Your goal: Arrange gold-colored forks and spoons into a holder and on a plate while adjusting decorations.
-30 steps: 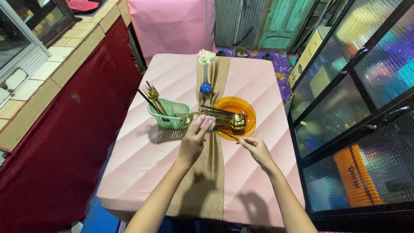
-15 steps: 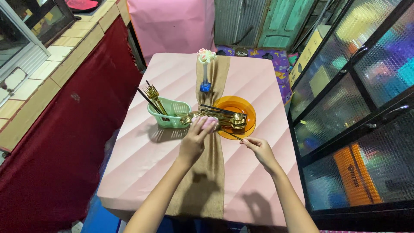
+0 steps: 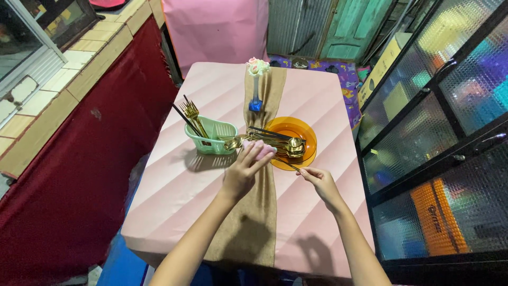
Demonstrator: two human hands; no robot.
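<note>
The left hand (image 3: pixel 244 170) presses a pink cloth (image 3: pixel 263 152) around gold cutlery (image 3: pixel 280 144) while the right hand (image 3: pixel 319 179) pinches its dark handle (image 3: pixel 286 165), steadying it.

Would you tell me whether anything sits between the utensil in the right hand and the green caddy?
Yes. The left hand, holding something pink, lies between the right hand with its dark-handled utensil and the green caddy; a gold spoon also lies beside the caddy.

bright, even light from above falls on the worktop (image 3: pixel 211 185); arms and the green cutlery basket (image 3: pixel 211 136) cast soft dark shadows. coloured glare dots the glass cabinet doors (image 3: pixel 450 106). edges bow outward; focus stays sharp.
</note>
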